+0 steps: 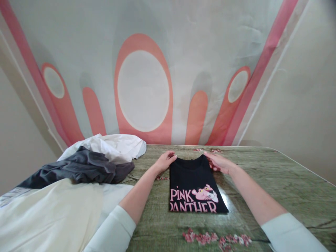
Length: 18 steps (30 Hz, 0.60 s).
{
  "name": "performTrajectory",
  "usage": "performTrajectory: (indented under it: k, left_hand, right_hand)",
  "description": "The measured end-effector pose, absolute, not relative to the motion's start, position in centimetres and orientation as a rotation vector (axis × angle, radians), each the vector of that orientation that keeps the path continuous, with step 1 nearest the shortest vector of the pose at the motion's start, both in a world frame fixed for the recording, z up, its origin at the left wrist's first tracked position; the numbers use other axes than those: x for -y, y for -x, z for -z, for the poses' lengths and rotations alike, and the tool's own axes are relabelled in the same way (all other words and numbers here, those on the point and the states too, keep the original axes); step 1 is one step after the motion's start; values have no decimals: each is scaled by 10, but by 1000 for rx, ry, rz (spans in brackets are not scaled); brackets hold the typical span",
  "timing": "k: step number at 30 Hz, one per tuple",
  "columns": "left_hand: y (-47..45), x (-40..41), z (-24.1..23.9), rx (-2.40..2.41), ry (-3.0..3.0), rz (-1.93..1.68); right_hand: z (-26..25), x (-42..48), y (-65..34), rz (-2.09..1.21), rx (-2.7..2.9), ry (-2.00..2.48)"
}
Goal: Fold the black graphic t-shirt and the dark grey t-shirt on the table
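Note:
A black T-shirt (194, 178) with pink "PINK PANTHER" lettering lies folded into a neat rectangle on the green patterned table (262, 175). My left hand (165, 161) rests at the shirt's far left corner, fingers stretched flat and together. At the far right corner, by the collar, my right hand (219, 161) lies flat with its fingers extended on the cloth's edge. Neither hand grips anything. Both of my arms wear pale sleeves pushed up the forearm.
A heap of unfolded clothes fills the table's left side: a white garment (112, 145), a dark grey one (78, 168) and a cream one (47, 213) nearest me. A wall hanging with pink ovals (143, 91) stands behind the table.

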State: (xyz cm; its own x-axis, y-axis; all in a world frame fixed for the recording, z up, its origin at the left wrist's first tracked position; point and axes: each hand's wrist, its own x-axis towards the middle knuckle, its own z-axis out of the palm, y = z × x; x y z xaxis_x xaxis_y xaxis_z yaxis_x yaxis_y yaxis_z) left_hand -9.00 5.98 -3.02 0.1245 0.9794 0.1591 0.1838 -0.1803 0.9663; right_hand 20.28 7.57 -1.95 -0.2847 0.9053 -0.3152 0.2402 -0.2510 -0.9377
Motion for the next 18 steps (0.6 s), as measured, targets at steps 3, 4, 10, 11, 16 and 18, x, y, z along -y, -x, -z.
performTrajectory:
  k: [3,4,10,11,16,18]
  left_hand:
    - [98,-59,26,-1187,-1612,-1092]
    - [99,-58,26,-1198,-1636,-1076]
    - [99,-59,30,-1386,-1754,-1082]
    - [97,-59,29,-1424,-1781,-1098]
    - [74,-39,6,-1454,-2040,-1121]
    - [54,-22,-4,-1339,-2336,-959]
  right_hand:
    - [27,-79,-201,-1382,1524,1465]
    - [30,-80,-200,-1304,1561,1485]
    - [45,-85,-195,-986,1659,1546]
    - [47,-86,-194,-932,1670,1546]
    - [47,-87,-190,-650,1719,1570]
    - [45,-86,-189,-547,1748,1601]
